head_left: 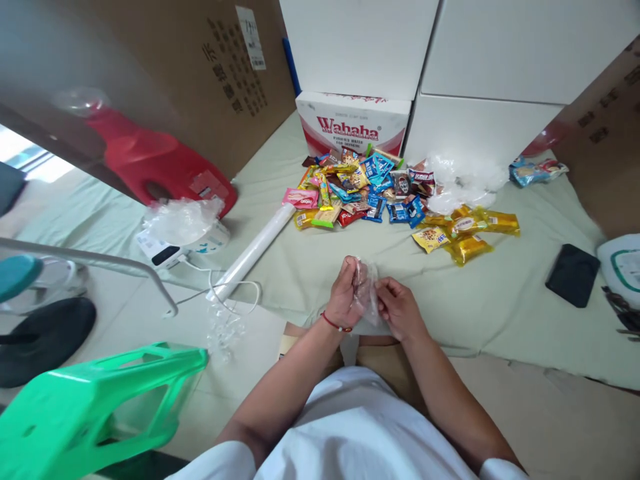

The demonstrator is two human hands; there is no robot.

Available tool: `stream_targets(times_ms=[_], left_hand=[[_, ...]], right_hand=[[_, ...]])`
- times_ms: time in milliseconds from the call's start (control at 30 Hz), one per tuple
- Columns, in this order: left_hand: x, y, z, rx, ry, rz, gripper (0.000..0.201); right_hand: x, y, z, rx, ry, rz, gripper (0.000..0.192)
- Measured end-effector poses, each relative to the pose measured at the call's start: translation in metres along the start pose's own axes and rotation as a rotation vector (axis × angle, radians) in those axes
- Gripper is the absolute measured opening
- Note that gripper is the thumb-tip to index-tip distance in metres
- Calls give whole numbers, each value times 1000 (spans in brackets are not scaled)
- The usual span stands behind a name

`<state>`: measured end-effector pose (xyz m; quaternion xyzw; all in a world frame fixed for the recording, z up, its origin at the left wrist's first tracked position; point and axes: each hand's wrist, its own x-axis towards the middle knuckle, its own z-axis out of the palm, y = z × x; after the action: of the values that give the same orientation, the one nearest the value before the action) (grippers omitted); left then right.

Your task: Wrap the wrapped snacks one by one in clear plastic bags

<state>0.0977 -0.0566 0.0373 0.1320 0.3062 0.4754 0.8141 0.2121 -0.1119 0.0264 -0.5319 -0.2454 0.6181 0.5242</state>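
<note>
A clear plastic bag (pixel 369 293) is stretched between my two hands, close to the table's front edge. My left hand (pixel 345 293), with a red cord bracelet at the wrist, grips the bag's left side. My right hand (pixel 399 307) pinches its right edge between thumb and fingers. Beyond the hands lies a heap of small wrapped snacks (pixel 363 180) in many colours. Nearer on the right are several yellow snack packets (pixel 467 227). A bunch of crumpled clear bags (pixel 465 183) rests behind those packets.
A Wahaha carton (pixel 355 123) and white boxes (pixel 495 53) stand at the back. On the left are a red jug (pixel 165 160), a white plastic roll (pixel 255 250), and a charging cable (pixel 250 283). A dark flat object (pixel 573 275) lies right. A green stool (pixel 115 393) stands lower left.
</note>
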Motion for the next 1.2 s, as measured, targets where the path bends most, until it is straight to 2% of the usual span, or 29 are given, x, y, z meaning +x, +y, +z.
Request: stream_targets(times_ms=[100, 333, 433, 567, 667, 833, 1000, 1100, 1200], left_hand=[[0, 4, -4, 5, -50, 72, 58], [1, 23, -15, 16, -32, 90, 56], [1, 19, -12, -1, -30, 27, 54], [-1, 9, -7, 65, 6, -24, 49], [-4, 11, -9, 78, 24, -25, 47], [-5, 26, -17, -51, 7, -85, 45], [-2, 31, -21, -73, 18, -132, 43], [0, 34, -25, 5, 3, -14, 49], [3, 37, -32, 169, 46, 230, 55]], right_hand=[[0, -1, -3, 59, 76, -30, 48], [-6, -24, -46, 51, 223, -98, 51], [-7, -22, -39, -4, 161, -67, 51], [-7, -7, -4, -40, -41, 36, 50], [-6, -3, 9, 45, -30, 18, 50], [-4, -10, -3, 78, 36, 11, 50], [-9, -11, -15, 80, 77, 7, 51], [-15, -16, -33, 52, 162, -47, 51], [-22, -25, -62, -32, 276, -148, 48]])
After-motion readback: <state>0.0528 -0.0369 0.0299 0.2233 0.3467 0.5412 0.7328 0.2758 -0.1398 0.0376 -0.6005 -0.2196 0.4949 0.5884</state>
